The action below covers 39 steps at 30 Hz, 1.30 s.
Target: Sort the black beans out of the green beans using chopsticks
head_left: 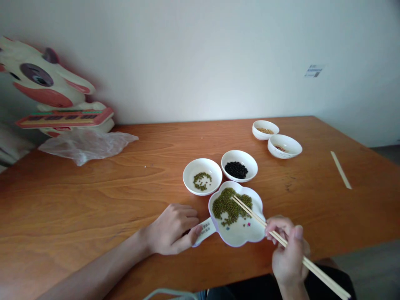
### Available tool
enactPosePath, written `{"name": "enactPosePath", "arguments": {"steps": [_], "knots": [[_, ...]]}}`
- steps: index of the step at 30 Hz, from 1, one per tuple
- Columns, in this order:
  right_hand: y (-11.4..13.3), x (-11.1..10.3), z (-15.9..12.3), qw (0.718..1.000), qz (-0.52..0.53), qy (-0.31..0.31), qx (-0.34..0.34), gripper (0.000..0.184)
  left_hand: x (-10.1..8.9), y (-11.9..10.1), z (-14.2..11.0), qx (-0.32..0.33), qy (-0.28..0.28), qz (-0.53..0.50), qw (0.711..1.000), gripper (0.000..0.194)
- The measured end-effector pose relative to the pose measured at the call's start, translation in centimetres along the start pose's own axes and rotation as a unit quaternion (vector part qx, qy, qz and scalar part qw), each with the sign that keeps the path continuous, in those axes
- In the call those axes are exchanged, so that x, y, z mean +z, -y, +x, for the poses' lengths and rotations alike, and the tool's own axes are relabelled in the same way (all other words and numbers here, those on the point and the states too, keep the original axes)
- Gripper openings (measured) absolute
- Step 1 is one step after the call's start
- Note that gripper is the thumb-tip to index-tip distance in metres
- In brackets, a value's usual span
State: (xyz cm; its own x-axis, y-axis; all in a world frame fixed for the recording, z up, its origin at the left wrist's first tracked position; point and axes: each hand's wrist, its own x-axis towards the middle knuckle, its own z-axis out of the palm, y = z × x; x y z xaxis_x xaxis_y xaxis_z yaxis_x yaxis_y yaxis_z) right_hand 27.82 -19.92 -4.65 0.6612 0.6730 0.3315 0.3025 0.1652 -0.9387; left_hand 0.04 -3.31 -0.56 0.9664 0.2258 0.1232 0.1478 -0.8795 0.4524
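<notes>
My left hand [176, 229] is closed on the handle of a white flower-shaped tray [240, 237] with a pale purple rim. Green mung beans [226, 206] lie mostly in the tray's upper left part. With my right hand [289, 250] I hold a pair of wooden chopsticks [256, 217], their tips down among the beans. Just behind the tray stands a white bowl [189, 177] with a few mung beans in its bottom. Beside it, to the right, another white bowl [252, 168] holds black beans [236, 169].
Farther back on the right are two white bowls [265, 123] [292, 146] with small contents. A pale strip [341, 170] lies near the right edge. At the left, a clear plastic bag [84, 146] sits before a cow-shaped toy keyboard [65, 118]. A wall rises behind the table [150, 175].
</notes>
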Motion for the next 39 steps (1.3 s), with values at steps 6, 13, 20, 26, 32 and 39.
{"name": "enactPosePath", "arguments": {"steps": [6, 13, 20, 26, 32, 39], "knots": [[0.5, -0.2, -1.0, 1.0, -0.001, 0.021, 0.009, 0.069, 0.0, 0.0, -0.1, -0.005, -0.001, -0.006, 1.0, 0.033], [1.2, -0.2, -1.9, 0.999, 0.013, 0.0, 0.042, 0.065, 0.1, 0.1, -0.2, -0.002, -0.005, -0.012, 1.0, 0.031], [1.0, -0.2, -1.8, 0.999, 0.002, -0.002, 0.04, 0.054, -0.1, 0.0, -0.1, -0.009, 0.003, -0.018, 1.0, 0.031], [1.8, 0.3, -0.9, 0.999, -0.016, 0.035, 0.014, 0.058, -0.1, -0.1, -0.2, -0.008, 0.003, -0.02, 1.0, 0.031], [2.1, 0.5, 0.6, 0.998, -0.008, 0.062, -0.009, 0.072, 0.1, 0.1, -0.1, -0.004, 0.003, -0.014, 1.0, 0.031], [1.9, 0.4, 0.4, 0.998, 0.012, 0.069, 0.0, 0.068, 0.2, 0.1, -0.1, -0.009, 0.0, -0.02, 1.0, 0.03]]}}
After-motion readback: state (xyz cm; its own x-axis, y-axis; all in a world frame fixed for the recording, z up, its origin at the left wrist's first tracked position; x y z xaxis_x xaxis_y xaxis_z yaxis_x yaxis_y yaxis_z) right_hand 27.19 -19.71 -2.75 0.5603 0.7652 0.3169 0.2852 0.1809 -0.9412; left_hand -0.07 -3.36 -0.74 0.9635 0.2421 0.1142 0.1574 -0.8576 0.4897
